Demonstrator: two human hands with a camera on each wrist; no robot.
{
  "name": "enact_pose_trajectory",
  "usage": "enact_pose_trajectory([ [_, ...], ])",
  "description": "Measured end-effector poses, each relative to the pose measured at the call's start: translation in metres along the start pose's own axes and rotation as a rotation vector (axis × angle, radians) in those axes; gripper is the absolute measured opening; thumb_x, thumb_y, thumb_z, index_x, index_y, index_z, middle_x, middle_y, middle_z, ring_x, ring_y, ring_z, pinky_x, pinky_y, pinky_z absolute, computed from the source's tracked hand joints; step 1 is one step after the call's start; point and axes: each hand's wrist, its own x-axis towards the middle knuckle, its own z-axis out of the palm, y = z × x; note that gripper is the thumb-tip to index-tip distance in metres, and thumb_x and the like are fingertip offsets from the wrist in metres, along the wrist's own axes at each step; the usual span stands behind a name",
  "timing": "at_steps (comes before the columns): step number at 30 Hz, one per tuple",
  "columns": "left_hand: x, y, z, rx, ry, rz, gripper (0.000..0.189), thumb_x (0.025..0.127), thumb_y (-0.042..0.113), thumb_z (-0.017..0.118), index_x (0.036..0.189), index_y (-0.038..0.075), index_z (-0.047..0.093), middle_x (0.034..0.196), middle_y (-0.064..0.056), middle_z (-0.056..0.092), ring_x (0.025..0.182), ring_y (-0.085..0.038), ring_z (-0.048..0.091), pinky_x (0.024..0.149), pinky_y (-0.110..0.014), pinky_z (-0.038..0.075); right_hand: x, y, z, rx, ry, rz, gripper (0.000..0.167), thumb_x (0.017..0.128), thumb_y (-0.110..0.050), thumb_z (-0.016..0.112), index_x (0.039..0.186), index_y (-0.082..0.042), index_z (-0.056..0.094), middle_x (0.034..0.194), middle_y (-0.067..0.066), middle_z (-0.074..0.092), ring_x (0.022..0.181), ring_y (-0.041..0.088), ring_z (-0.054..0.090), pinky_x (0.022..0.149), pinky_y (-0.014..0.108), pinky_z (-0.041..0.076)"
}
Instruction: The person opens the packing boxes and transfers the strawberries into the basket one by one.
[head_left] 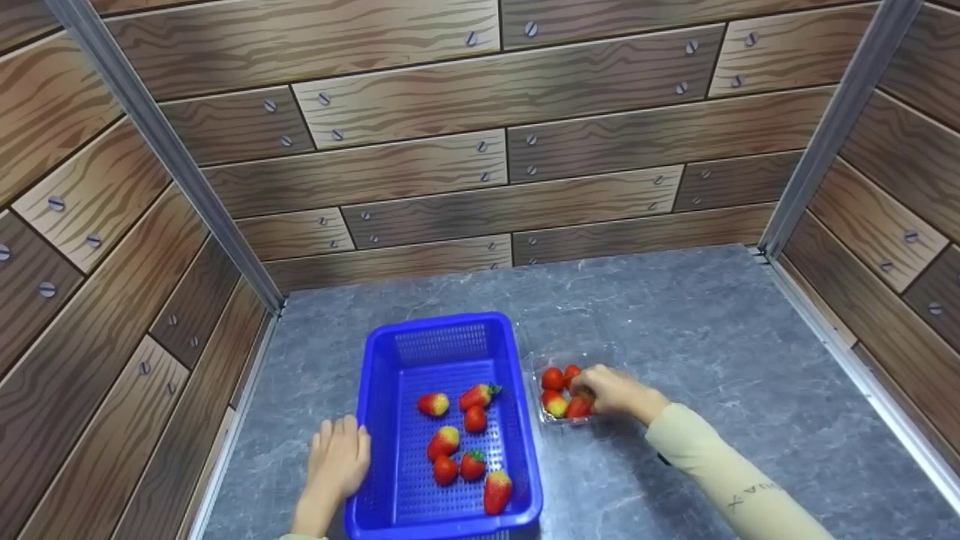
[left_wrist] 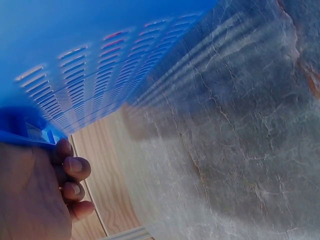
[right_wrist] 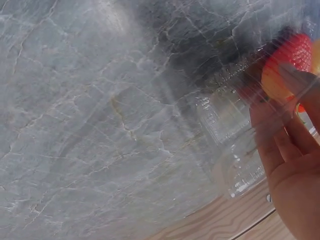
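A blue plastic basket point(head_left: 529, 450) with slotted walls holds several red strawberries, some with yellow ends point(head_left: 443, 442). My left hand point(head_left: 339, 454) is at its left rim; in the left wrist view the curled fingers point(left_wrist: 75, 167) sit right beneath the rim, and the thumb is hidden. To the basket's right lies a clear plastic box point(head_left: 553, 421) with several strawberries point(head_left: 552, 378). My right hand point(head_left: 611, 388) reaches into this box. In the right wrist view its thumb and fingers pinch a red and yellow strawberry point(right_wrist: 290, 62), seen partly through the clear plastic point(right_wrist: 220, 120).
All this stands on a grey marbled surface point(head_left: 697, 322). Wood-patterned panels rise at the back point(head_left: 450, 165), left point(head_left: 97, 315) and right point(head_left: 892, 217), with metal strips point(head_left: 847, 375) along their edges.
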Motion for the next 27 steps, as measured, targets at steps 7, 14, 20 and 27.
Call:
enact_pose_trajectory([
  [7, 0.0, -0.001, 0.001, -0.005, -0.001, 0.0, 0.016, 0.1, 0.015, 0.042, 0.09, 0.004, 0.05, 0.08, -0.013, 0.052, 0.083, -0.033, 0.044, 0.075, -0.046, 0.036, 0.002, 0.0, 0.001, -0.008, -0.021, 0.05, 0.033, 0.062, 0.018, 0.067, 0.088, -0.001, 0.071, 0.077, 0.008, 0.066, 0.067, 0.018, 0.058, 0.059, 0.03, 0.049],
  [14, -0.001, -0.001, 0.0, -0.008, 0.016, 0.008, 0.016, 0.099, 0.015, 0.044, 0.088, 0.005, 0.049, 0.078, -0.012, 0.05, 0.081, -0.032, 0.043, 0.074, -0.046, 0.035, 0.005, -0.002, -0.008, -0.012, -0.045, 0.135, 0.032, 0.063, 0.016, 0.071, 0.088, -0.003, 0.072, 0.077, 0.007, 0.066, 0.066, 0.016, 0.056, 0.058, 0.03, 0.048],
  [20, -0.001, 0.0, 0.001, 0.009, 0.021, 0.02, 0.016, 0.099, 0.015, 0.044, 0.088, 0.005, 0.049, 0.078, -0.01, 0.051, 0.08, -0.031, 0.044, 0.073, -0.045, 0.036, 0.008, -0.007, -0.022, -0.023, -0.03, 0.118, 0.028, 0.063, 0.016, 0.07, 0.084, -0.002, 0.07, 0.072, 0.005, 0.064, 0.062, 0.014, 0.053, 0.056, 0.029, 0.047],
  [27, -0.001, 0.0, 0.001, 0.021, 0.032, 0.029, 0.016, 0.099, 0.015, 0.044, 0.087, 0.005, 0.049, 0.078, -0.012, 0.052, 0.081, -0.033, 0.045, 0.073, -0.046, 0.036, 0.019, -0.018, -0.034, -0.047, 0.002, 0.077, 0.038, 0.063, 0.014, 0.075, 0.099, 0.001, 0.072, 0.082, 0.01, 0.069, 0.07, 0.02, 0.061, 0.063, 0.033, 0.052],
])
